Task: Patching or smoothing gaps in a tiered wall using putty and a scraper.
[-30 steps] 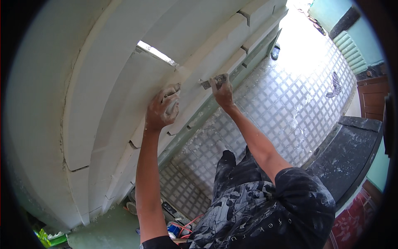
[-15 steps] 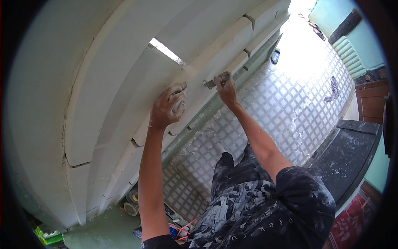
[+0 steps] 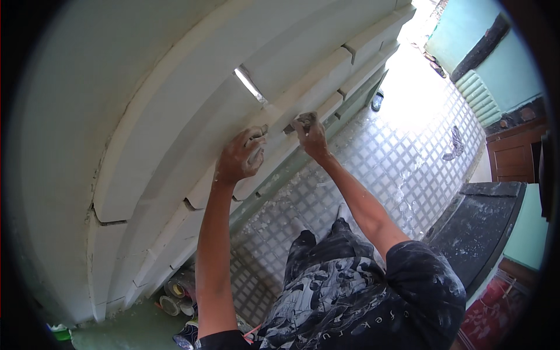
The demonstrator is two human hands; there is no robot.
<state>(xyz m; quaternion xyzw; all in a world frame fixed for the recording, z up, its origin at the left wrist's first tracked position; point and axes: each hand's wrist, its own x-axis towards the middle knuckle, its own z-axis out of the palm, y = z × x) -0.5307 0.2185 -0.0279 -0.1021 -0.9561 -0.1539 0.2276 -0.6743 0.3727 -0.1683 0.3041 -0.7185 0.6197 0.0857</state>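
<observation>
My right hand (image 3: 314, 141), its fingers dusted white, grips a small scraper (image 3: 290, 128) with a grey flat blade. The blade lies against or very close to the edge of a pale stepped wall panel (image 3: 309, 73). To its left, my left hand (image 3: 238, 156) is curled close to the panel face, its fingers coated in white paste or dust. Something pale and grey shows among those fingers, too unclear to name. Above my hands a narrow bright slot (image 3: 249, 84) cuts through the panel.
Patterned floor tiles (image 3: 373, 169), spotted white, stretch below the panel. A dark bench top (image 3: 475, 221) stands at the right, with a brown wooden cabinet (image 3: 516, 151) beyond. A sandal (image 3: 377, 100) lies by the panel's foot. Round containers (image 3: 170, 304) sit at the lower left.
My right hand and the scraper have shifted slightly left and down toward my left hand, and the blade has turned. My view has shifted a little.
</observation>
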